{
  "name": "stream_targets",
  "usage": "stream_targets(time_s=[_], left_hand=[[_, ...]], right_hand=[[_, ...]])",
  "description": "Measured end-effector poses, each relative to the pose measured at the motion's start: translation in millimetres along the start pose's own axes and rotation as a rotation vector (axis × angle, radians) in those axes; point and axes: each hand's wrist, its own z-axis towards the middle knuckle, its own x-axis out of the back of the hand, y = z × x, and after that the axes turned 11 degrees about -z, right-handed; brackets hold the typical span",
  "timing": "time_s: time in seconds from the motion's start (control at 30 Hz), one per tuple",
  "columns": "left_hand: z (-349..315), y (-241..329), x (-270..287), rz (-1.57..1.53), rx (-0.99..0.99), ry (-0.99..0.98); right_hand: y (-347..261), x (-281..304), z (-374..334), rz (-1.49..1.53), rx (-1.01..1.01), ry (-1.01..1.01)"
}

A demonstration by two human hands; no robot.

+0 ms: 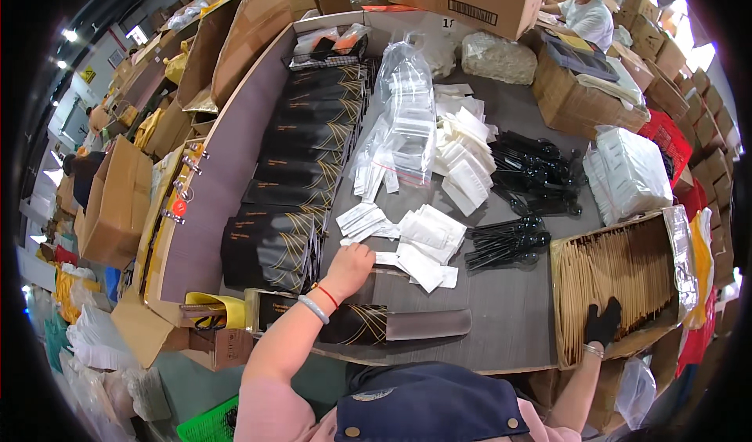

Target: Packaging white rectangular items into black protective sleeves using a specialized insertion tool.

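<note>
My left hand point(349, 267), bare with a red string and a pale bangle at the wrist, is closed with its fingertips on a small white packet point(385, 259) at the near edge of the loose packets point(429, 238). Below that forearm lies a black sleeve with gold lines point(356, 324), a greyish see-through strip point(428, 324) reaching out to its right. My right hand point(603, 323), in a black glove, rests with fingers apart on thin brown sticks point(615, 274) packed in a carton point(558, 297). Its fingertips hold nothing that I can see.
Black printed sleeves point(301, 144) line the table's left side. A clear bag of white packets point(403, 121) lies mid-table, beside black plastic spoons point(509, 242). White wrapped packs point(630, 168) stand behind the stick carton. Another person point(587, 19) is at the far right.
</note>
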Motion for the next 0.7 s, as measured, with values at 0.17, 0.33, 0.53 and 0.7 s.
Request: stream_targets(time_s=[0.17, 0.33, 0.53, 0.7], left_hand=[[5, 4, 31, 0.048, -0.04, -0.065], [36, 38, 14, -0.364, -0.129, 0.061], [51, 46, -5, -0.348, -0.06, -0.059], [48, 49, 0, -0.426, 0.049, -0.141]], right_hand=[[36, -6, 18, 0.128, 0.007, -0.141], [34, -1, 21, 0.172, 0.073, -0.225], [23, 2, 14, 0.123, 0.254, -0.086], [14, 17, 13, 0.069, 0.18, -0.248]])
